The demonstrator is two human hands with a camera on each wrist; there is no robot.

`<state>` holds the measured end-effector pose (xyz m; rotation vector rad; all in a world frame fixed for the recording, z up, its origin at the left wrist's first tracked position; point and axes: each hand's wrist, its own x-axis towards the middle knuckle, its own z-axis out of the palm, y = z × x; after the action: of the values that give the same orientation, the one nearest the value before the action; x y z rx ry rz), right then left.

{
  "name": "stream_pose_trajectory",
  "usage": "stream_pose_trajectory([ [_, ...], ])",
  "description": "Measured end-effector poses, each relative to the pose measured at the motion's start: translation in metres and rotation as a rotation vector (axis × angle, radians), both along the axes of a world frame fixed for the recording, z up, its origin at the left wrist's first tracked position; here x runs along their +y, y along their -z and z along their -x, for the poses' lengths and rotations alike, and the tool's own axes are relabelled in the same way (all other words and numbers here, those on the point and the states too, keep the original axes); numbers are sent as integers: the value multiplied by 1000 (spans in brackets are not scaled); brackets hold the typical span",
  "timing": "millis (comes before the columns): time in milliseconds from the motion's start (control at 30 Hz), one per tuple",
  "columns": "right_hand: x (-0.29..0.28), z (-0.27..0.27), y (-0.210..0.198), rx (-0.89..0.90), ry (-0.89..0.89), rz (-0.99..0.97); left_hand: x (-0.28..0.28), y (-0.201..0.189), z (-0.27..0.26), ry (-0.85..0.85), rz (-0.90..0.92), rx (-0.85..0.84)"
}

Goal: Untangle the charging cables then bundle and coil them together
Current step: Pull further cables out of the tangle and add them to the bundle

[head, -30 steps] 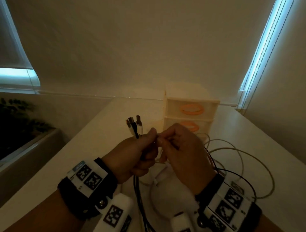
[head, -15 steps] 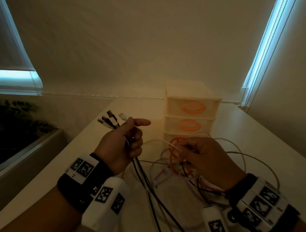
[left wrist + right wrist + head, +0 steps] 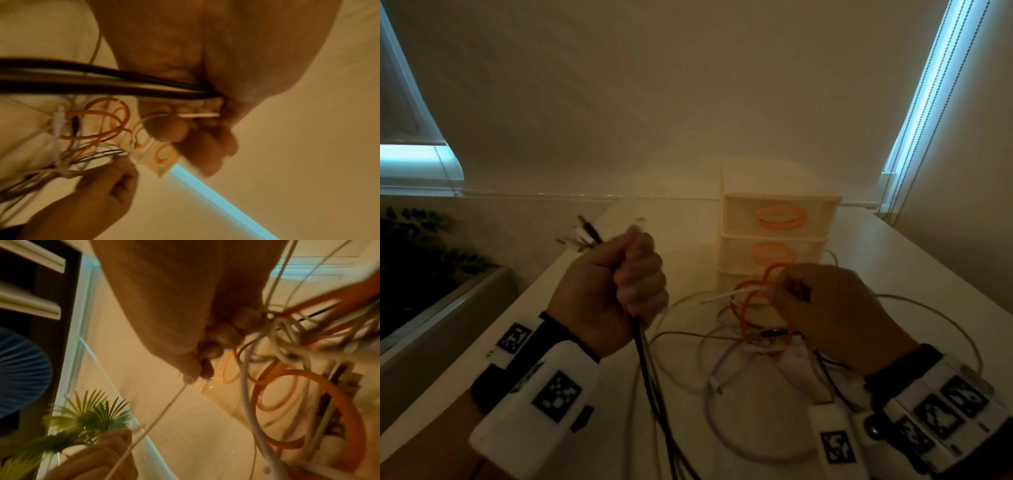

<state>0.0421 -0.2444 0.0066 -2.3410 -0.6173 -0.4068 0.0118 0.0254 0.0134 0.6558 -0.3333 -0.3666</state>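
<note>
Head view: both hands are raised over the table [image 3: 571, 284].
Left hand [image 3: 609, 291]: fist clenched round a bunch of black cables [image 3: 650, 373]; plug ends [image 3: 582, 234] stick out above it.
Right hand [image 3: 832, 315]: fingertips pinch a thin white cable [image 3: 722, 297].
Orange cable [image 3: 748, 301]: looped just beside the right hand, in the tangle lying on the table.
Drawer unit [image 3: 779, 236]: behind the tangle.

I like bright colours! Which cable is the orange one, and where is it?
The orange cable is the looped one by the right hand, before the drawer unit. The cables gripped by the left hand are black; others are white.
</note>
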Motion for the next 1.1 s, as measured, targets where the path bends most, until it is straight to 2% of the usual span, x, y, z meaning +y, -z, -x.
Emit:
stream_pose_trajectory([
  [67, 8, 1, 4, -163, 84, -81, -11, 5, 6, 80, -212, -35],
  [133, 19, 4, 6, -229, 67, -170, -22, 11, 10, 113, -411, -59],
  [167, 25, 6, 6, -252, 34, -218, -25, 13, 12, 128, -451, -54],
  [233, 32, 10, 5, -244, -62, -319, -29, 14, 14, 130, -436, -17],
  [333, 37, 16, 5, -85, -259, -427, -32, 12, 10, -5, -252, 45],
  [433, 39, 18, 13, 59, -398, -237, -35, 7, 7, -192, -137, 80],
  [533, 38, 15, 16, 229, -400, -181, -37, 7, 6, -288, -58, 157],
  [600, 33, 10, 17, 191, -375, -142, -37, 8, 5, -345, -26, 195],
  [700, 27, 5, 17, 102, -352, -64, -32, 6, 3, -341, 32, 193],
  [800, 20, 0, 16, 18, -341, -12, -27, 7, 0, -320, -14, 183],
  [933, 3, -8, 12, -9, -375, 344, -25, 8, -1, -278, -21, 155],
  [1100, -13, -2, -1, -17, -163, 566, -17, 5, -2, -320, -2, 120],
])
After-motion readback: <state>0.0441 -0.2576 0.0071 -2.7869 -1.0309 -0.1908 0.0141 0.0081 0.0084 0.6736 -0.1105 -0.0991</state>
